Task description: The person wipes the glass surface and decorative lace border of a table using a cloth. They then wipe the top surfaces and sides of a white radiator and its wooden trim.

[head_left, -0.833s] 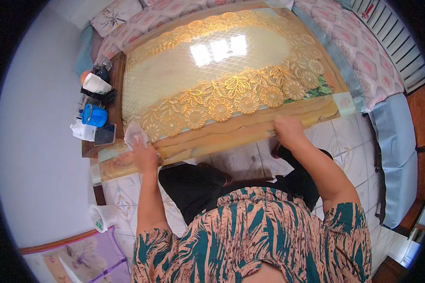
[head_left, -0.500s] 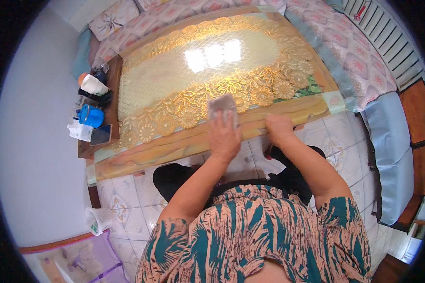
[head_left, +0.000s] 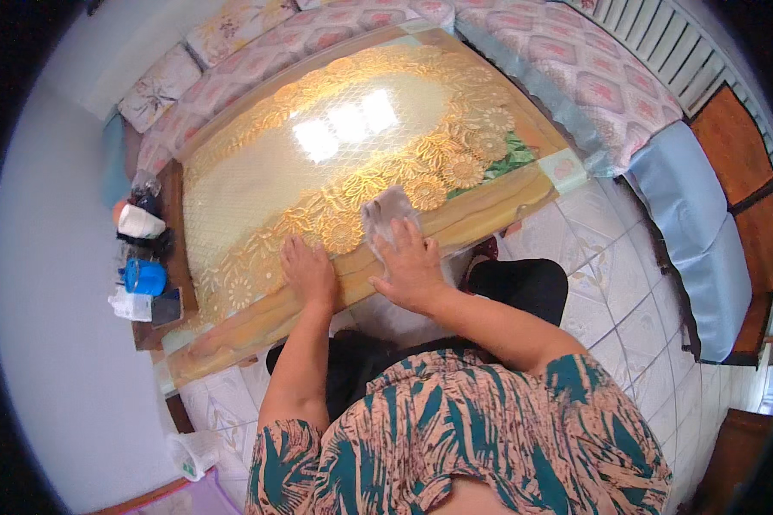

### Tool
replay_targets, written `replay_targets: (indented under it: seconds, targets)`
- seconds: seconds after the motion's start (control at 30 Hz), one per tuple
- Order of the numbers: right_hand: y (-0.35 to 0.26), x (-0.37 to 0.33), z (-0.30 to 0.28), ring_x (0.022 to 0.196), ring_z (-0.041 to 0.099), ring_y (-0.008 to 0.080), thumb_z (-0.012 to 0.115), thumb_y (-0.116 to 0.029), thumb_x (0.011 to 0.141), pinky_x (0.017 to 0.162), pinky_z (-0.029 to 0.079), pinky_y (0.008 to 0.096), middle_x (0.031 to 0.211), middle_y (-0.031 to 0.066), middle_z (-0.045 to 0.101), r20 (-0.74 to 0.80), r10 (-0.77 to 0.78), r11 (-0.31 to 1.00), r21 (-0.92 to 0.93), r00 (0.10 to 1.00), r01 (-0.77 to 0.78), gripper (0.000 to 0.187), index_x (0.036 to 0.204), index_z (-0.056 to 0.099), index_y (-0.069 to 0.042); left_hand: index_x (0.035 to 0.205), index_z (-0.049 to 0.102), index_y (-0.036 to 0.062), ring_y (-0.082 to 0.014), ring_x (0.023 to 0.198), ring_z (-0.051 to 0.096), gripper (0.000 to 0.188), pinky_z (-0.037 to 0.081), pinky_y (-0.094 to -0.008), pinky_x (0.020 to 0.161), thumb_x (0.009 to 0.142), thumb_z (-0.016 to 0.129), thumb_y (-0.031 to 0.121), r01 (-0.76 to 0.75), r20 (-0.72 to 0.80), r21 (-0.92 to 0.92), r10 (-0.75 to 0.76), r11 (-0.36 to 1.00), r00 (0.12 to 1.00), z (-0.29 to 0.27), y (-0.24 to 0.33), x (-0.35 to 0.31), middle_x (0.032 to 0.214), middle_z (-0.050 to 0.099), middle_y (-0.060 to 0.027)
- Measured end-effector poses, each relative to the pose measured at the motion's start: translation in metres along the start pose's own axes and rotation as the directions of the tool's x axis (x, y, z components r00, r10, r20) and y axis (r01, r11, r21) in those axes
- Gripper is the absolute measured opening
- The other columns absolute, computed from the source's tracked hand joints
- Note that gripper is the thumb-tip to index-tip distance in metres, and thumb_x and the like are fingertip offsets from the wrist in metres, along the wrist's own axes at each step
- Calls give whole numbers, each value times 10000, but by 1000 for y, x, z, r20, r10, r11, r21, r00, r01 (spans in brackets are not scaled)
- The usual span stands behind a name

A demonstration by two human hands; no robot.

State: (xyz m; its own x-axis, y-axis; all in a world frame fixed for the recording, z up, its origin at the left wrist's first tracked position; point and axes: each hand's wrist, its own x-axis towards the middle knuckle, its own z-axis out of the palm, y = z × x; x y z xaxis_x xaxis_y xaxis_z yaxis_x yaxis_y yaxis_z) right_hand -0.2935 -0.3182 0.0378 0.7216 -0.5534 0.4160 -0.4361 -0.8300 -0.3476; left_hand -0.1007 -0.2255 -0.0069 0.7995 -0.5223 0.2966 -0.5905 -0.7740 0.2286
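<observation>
A low table (head_left: 236, 189) with a gold floral, clear-looking cover and marble-patterned edges lies before me. My right hand (head_left: 412, 264) holds a greyish cloth (head_left: 388, 210) down against the table's near edge, its fingers over the lower part of the cloth and the thumb apart. The cloth's upper part sticks out past the fingertips onto the gold flowers. To the left, my left hand (head_left: 309, 273) rests on the near border of the tabletop, fingers stretched out and nothing in it.
Along the table's left end stands a wooden box (head_left: 173, 236) with a white cup (head_left: 140, 222), a blue container (head_left: 146, 277) and tissues (head_left: 130, 304). Seats with patterned covers (head_left: 567, 77) border the far and right sides. A white bin (head_left: 193, 455) sits on the tiled floor.
The cloth has passed from my left hand to my right. My left hand has shifted left and lies bare on the table edge. The view has turned somewhat.
</observation>
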Motion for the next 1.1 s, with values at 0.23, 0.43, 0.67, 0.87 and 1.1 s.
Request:
replay_targets:
  seconds: [0.23,0.43,0.67,0.87,1.1]
  targets:
    - [109,0,-21,1288,419,328,527,-205,803,909,383,513,1377,131,482,49,190,966,-187,981,-178,489,1291,559,-193,1348,439,44,-300,1342,330,526,277,-461,1083,896,525,298,41,-44,78,-37,996,998,-11,8,-14,1436,397,-125]
    - [240,-11,-86,1223,417,398,542,-205,801,939,400,547,1406,122,432,-99,524,738,-443,846,-509,503,1303,541,-194,1349,425,31,-312,1339,330,533,279,-458,1073,888,527,278,52,-35,116,-48,992,998,-11,19,-14,1448,381,-120]
    - [94,14,30,1054,535,373,523,-123,792,932,407,487,1100,183,594,-17,159,987,24,987,-159,304,1074,613,-53,1347,424,34,-315,1339,327,512,279,-460,1072,888,512,245,67,-10,132,-66,989,998,-22,23,-15,1457,369,-124]
    - [-1,63,60,1232,494,262,496,-190,857,875,427,488,1306,93,534,46,-407,887,257,912,383,407,1253,545,-109,1364,417,54,-306,1350,311,500,255,-460,1089,895,494,211,85,78,73,-90,994,993,-18,18,-11,1469,352,-107]
    - [163,135,30,1059,547,306,483,-153,847,845,472,442,1149,102,568,-18,180,979,96,983,-178,318,1113,632,-242,1389,375,66,-303,1373,273,527,228,-483,1095,895,497,200,89,69,93,-96,992,993,-24,25,-14,1491,311,-99]
